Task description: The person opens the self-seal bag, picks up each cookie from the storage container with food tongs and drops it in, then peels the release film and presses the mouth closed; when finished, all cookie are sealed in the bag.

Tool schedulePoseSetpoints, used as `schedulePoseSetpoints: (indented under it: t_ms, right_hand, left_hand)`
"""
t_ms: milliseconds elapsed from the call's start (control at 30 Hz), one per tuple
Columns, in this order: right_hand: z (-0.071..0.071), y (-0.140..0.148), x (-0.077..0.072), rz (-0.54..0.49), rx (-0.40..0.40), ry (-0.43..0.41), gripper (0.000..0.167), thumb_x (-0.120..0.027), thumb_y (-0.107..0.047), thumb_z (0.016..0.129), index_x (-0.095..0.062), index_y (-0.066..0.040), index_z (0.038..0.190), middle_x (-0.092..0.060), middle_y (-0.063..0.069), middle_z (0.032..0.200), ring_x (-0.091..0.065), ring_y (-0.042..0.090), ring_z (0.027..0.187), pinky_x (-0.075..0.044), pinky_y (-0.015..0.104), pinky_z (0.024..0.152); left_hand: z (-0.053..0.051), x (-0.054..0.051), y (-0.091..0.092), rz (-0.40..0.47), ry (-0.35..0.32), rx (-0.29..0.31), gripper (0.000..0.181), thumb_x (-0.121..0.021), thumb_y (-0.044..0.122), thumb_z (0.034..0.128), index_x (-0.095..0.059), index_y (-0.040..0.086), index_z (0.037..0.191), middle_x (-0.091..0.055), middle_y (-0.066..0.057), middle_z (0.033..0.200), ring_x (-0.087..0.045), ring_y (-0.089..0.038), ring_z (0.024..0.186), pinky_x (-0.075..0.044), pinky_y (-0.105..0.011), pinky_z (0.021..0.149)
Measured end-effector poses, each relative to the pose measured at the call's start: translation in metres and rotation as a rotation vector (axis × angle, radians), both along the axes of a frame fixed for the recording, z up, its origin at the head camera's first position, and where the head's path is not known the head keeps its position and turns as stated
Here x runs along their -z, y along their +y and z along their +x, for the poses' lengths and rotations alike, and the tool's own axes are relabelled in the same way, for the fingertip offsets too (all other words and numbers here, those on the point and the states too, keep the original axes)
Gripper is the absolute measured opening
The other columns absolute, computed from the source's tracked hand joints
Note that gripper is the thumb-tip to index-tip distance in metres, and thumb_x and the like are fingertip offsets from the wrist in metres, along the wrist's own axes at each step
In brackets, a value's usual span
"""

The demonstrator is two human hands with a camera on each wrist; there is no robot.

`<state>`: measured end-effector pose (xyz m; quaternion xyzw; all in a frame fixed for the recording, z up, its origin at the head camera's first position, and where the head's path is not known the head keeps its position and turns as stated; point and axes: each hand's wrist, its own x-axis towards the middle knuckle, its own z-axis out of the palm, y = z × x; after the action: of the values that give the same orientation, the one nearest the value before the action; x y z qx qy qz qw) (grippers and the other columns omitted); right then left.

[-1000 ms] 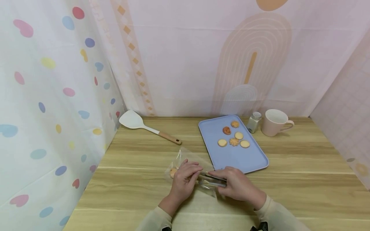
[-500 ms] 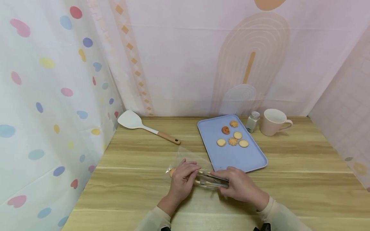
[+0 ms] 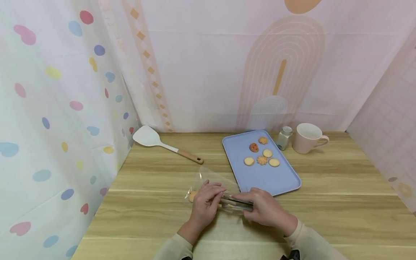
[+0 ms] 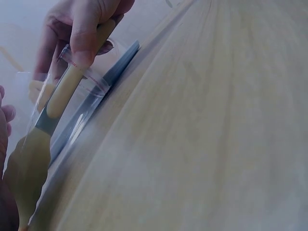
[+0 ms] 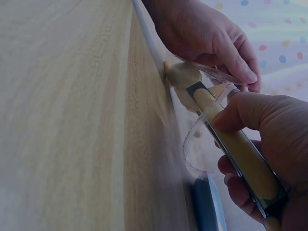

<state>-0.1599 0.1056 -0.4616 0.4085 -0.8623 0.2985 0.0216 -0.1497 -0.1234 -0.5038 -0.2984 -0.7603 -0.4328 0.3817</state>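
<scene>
My right hand [image 3: 268, 207] holds a pair of tongs [image 5: 245, 159] with beige grips and metal edges, thumb on one side and fingers on the other. The tongs reach through the mouth of a clear plastic bag [image 4: 98, 82] with a red-marked rim. With thumb and fingertips, my left hand [image 3: 205, 202] pinches the upper edge of that bag. A round biscuit [image 3: 192, 196] shows inside the bag, just left of my left hand. In the head view the left hand covers the tongs' tips, so I cannot tell whether they grip anything.
Behind my hands lies a blue tray [image 3: 269, 180] with several biscuits [image 3: 261, 160]. A glass shaker [image 3: 284, 138] and a pink mug [image 3: 309, 138] stand right of it. At the back left lies a white spatula [image 3: 167, 146] with a wooden handle. Curtains border the table.
The two arms of the tongs have come closer together as my right hand squeezes, and that hand has shifted slightly left. My left hand keeps its place on the bag.
</scene>
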Motion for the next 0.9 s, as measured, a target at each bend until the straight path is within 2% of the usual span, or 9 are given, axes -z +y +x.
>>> schedulePoseSetpoints:
  t_ms: [233,367,533,800,900]
  right_hand:
    - [0.006,0.021,-0.002,-0.012,0.036,0.026,0.053,-0.077,-0.009,0.073,-0.067,-0.021,0.123,-0.066,-0.011,0.116,-0.053,0.006,0.074,-0.043,0.019,0.061]
    - [0.010,0.043,-0.005,-0.040,0.046,0.026,0.056,-0.079,-0.006,0.071,-0.067,-0.021,0.124,-0.067,-0.011,0.116,-0.050,0.005,0.072,-0.041,0.018,0.058]
    - [0.016,0.074,-0.012,-0.091,0.056,0.020,0.059,-0.079,-0.001,0.068,-0.067,-0.017,0.123,-0.069,-0.006,0.108,-0.045,0.003,0.069,-0.040,0.016,0.054]
    - [0.013,0.119,-0.028,-0.141,0.171,0.065,0.063,-0.081,0.003,0.062,-0.068,-0.015,0.121,-0.069,-0.002,0.097,-0.054,0.005,0.074,-0.045,0.021,0.060]
    - [0.008,0.133,-0.033,-0.145,0.236,0.082,0.063,-0.082,0.002,0.063,-0.068,-0.014,0.122,-0.070,0.002,0.094,-0.051,0.005,0.066,-0.043,0.020,0.053]
  left_hand:
    - [0.001,0.001,-0.002,0.006,-0.019,-0.013,0.017,-0.067,-0.006,0.0829,-0.072,0.005,0.094,-0.072,-0.004,0.093,-0.066,-0.027,0.093,-0.041,-0.061,0.092]
    - [-0.001,0.002,-0.004,0.006,-0.035,-0.018,0.016,-0.067,-0.005,0.0830,-0.072,0.006,0.094,-0.072,-0.004,0.093,-0.066,-0.026,0.094,-0.042,-0.063,0.090]
    - [-0.004,0.005,-0.006,0.009,-0.069,-0.031,0.015,-0.067,-0.005,0.0837,-0.072,0.006,0.094,-0.072,-0.004,0.093,-0.066,-0.024,0.094,-0.042,-0.065,0.089]
    - [-0.006,0.004,-0.011,0.008,-0.112,-0.046,0.012,-0.066,-0.004,0.0861,-0.072,0.003,0.094,-0.072,-0.004,0.094,-0.066,-0.023,0.096,-0.041,-0.064,0.090]
    - [-0.007,0.003,-0.011,0.007,-0.126,-0.053,0.012,-0.065,-0.003,0.0873,-0.072,0.003,0.095,-0.072,-0.004,0.095,-0.066,-0.023,0.097,-0.041,-0.064,0.092]
